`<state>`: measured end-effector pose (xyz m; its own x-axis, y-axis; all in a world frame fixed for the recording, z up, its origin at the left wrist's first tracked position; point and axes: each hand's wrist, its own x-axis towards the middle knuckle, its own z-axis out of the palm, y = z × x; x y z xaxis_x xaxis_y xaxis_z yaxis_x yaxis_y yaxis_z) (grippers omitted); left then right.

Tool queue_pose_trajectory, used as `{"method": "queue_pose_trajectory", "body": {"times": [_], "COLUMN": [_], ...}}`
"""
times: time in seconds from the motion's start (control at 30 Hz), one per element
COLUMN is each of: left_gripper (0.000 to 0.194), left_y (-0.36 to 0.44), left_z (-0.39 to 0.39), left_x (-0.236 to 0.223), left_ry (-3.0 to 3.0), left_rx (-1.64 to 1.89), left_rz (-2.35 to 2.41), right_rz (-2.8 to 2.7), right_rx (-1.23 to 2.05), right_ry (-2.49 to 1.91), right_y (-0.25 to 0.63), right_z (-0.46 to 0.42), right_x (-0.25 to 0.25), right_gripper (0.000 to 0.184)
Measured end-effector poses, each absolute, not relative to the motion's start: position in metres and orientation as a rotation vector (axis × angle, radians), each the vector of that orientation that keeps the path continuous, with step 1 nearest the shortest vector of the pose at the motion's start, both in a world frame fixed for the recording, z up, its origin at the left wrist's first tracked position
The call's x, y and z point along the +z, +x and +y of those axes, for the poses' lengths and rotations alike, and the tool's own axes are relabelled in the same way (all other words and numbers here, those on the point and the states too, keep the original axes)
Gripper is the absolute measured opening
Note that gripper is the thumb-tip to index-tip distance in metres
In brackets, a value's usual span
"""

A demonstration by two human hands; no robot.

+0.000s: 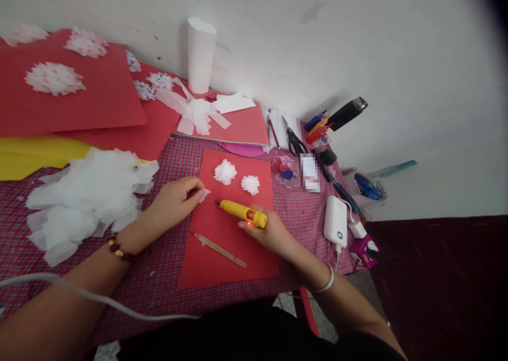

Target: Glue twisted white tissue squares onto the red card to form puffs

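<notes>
My right hand [266, 233] grips a yellow glue pen [242, 211] with a small red light lit, its tip pointing left toward my left hand. My left hand [178, 196] pinches a small piece of white tissue paper [203, 195] at the left edge of a red card sheet [230, 255]. Two white tissue pompoms [225, 171] [250, 184] sit on the upper part of that sheet. A wooden stick [218, 249] lies on the sheet below the hands.
A heap of white tissue [85, 197] lies left of my left arm. Large red sheets with paper flowers [71, 86] and yellow paper sit at back left. A paper roll [200, 54], scissors [294, 138], a white power bank [335, 220] and pens lie toward the right edge.
</notes>
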<state>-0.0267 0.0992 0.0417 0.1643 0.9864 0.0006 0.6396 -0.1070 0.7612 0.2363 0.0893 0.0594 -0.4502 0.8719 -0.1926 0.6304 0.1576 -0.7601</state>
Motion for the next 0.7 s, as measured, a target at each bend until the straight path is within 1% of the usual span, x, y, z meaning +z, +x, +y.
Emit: {"method": "queue_pose_trajectory", "body": {"times": [0.37, 0.7], "left_gripper": [0.021, 0.022], "left_y": [-0.027, -0.028], "left_z": [0.1, 0.1], "left_x": [0.043, 0.041], "left_ry": [1.815, 1.832], "left_rx": [0.704, 0.7], "left_rz": [1.545, 1.55], "right_rz": [-2.151, -2.134], "right_rx": [1.214, 1.206], "right_ry": [-1.418, -1.42], "right_y": [0.236, 0.235], "right_z": [0.087, 0.084], "right_x": [0.068, 0.074], "right_gripper": [0.022, 0.025]}}
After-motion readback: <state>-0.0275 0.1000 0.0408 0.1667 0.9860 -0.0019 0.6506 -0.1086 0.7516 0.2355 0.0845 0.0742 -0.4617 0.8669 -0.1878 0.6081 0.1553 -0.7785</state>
